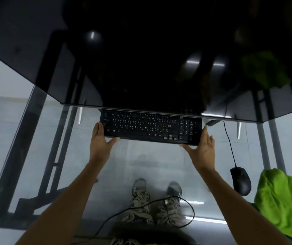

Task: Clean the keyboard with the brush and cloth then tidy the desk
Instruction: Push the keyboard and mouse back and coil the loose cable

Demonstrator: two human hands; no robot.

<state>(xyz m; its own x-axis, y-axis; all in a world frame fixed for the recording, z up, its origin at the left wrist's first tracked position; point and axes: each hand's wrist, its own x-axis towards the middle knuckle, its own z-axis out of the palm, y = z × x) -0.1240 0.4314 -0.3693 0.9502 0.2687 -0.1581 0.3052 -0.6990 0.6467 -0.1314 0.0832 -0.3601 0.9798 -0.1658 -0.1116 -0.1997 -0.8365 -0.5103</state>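
Both hands on the keyboard (150, 127), one at each end. My left hand (101, 141) clamps the left short edge: thumb hooked along the near edge, fingers up the side. My right hand (201, 149) does the same at the right end, thumb under the near corner, fingertips at the far right corner. So both grips are closed on the board. The keyboard sits level on the glass desk (26, 147), far edge right at the front lip of the dark monitor (141, 59), whose screen mirrors the keys. Near edge of the board has open glass between my forearms, nothing but a thin black cable (159, 203) looping across closer to me. Right of my right wrist: black mouse (241, 181), its cord running up toward the monitor, apart from the keyboard. Green cloth (283, 206) is bunched at the right side of the desk, just beside the mouse. Left of the board the glass runs to the desk edge. Green patch in the monitor's upper right looks like the cloth's reflection, too dark to be sure. No brush I can make out.
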